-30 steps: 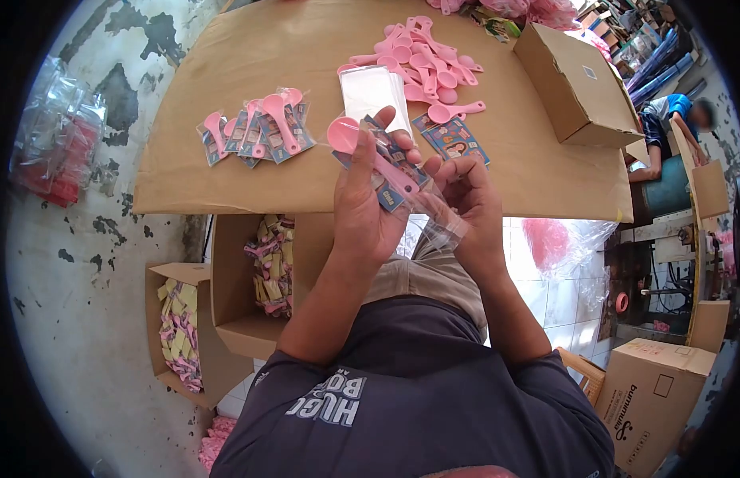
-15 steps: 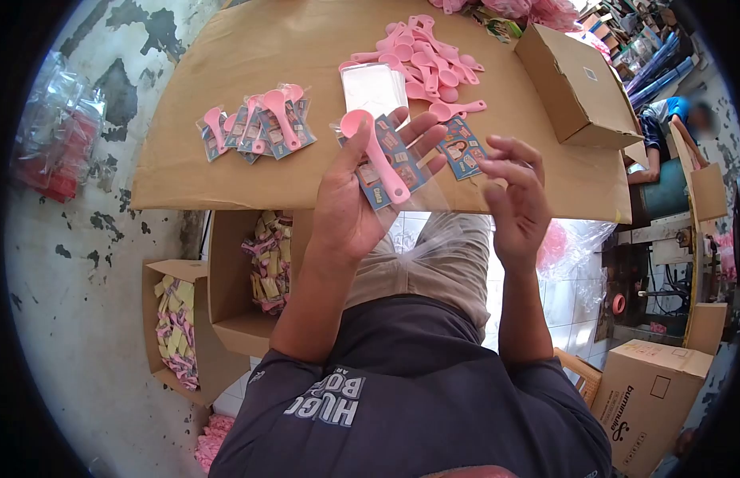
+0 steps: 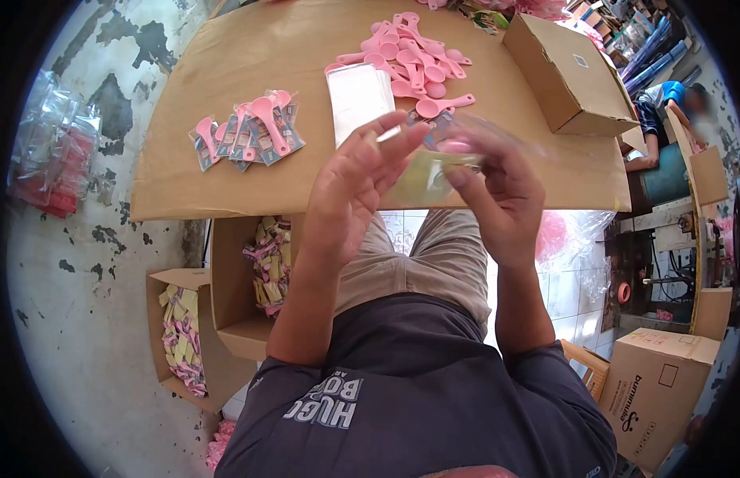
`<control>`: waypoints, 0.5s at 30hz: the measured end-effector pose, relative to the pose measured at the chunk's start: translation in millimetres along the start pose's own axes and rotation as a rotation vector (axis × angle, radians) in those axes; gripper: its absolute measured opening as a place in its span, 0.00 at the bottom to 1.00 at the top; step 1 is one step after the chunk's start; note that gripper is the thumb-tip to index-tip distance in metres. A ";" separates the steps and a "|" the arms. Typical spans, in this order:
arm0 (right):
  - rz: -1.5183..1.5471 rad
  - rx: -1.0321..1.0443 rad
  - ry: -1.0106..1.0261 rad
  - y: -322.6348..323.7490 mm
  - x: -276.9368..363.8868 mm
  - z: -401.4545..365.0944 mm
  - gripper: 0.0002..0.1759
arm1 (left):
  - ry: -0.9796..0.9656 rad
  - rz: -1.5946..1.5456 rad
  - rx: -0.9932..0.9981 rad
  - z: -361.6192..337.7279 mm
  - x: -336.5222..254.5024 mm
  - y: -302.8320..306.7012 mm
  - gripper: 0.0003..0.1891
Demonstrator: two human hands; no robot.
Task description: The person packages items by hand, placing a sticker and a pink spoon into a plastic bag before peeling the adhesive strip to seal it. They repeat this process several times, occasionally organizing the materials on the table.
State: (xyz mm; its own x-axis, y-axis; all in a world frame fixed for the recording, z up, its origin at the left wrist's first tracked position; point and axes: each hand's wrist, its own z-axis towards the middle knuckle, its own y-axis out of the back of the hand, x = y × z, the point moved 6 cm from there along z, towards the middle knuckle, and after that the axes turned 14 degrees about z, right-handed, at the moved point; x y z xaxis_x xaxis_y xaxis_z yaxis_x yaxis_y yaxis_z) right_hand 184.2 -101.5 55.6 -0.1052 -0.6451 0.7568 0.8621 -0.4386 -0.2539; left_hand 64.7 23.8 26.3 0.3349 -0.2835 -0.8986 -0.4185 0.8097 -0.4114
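Table [image 3: 227, 187], topped in plain brown, spans the space in front of the person, its near edge passing beneath both forearms and hands. A cardboard carton [image 3: 573, 76] stands along its right edge, toward the far right corner. Under the near edge, left of the person's legs, an open box [image 3: 246, 344] holds many small pink and yellow pieces. Back on the table, a loose heap of pink spoons [image 3: 410, 56] lies toward the far edge, right of the middle. A stack of white sheets or sleeves [image 3: 358, 95] sits between that heap and the near edge, just beside the heap. The left hand [image 3: 358, 187] is held wide, palm turned inward, fingers apart; whether its fingertips touch anything I cannot tell. The right hand [image 3: 505, 195] pinches a clear packet [image 3: 430, 177] between thumb and fingers above the near edge; the packet is blurred, a yellow-green face and some pink showing. Near the left edge, bagged spoons on cards [image 3: 262, 135] overlap. A single pink spoon [image 3: 448, 105] lies on a printed card just beyond the packet.
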 end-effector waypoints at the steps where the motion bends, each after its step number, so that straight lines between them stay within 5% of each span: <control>1: -0.017 0.005 -0.115 -1.0 -3.8 0.9 0.16 | -0.047 -0.001 0.039 -2.6 -6.3 -8.4 0.27; 4: 0.021 -0.027 -0.256 -7.5 -14.5 -5.7 0.20 | -0.075 0.434 -0.014 -5.0 -6.3 -10.3 0.22; 7: 0.019 -0.143 -0.417 -3.4 -26.0 -14.3 0.19 | 0.027 0.348 -0.146 -11.5 -2.4 -9.0 0.21; 9: -0.422 -0.190 -0.074 2.0 -9.1 -9.0 0.16 | 0.051 0.366 -0.168 -13.3 0.7 -8.0 0.22; 15: -0.849 0.029 0.423 -23.2 10.9 14.5 0.15 | -0.076 0.721 -0.190 -19.9 -5.7 -12.4 0.29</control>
State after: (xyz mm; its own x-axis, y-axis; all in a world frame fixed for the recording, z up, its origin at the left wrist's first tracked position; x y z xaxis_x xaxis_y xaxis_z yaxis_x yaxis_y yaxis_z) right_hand 170.3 -89.3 78.5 -0.8687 -0.2931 0.3993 0.4260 -0.8534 0.3004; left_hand 51.2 5.1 33.5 -0.0232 0.3262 -0.9450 -0.6928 0.6762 0.2504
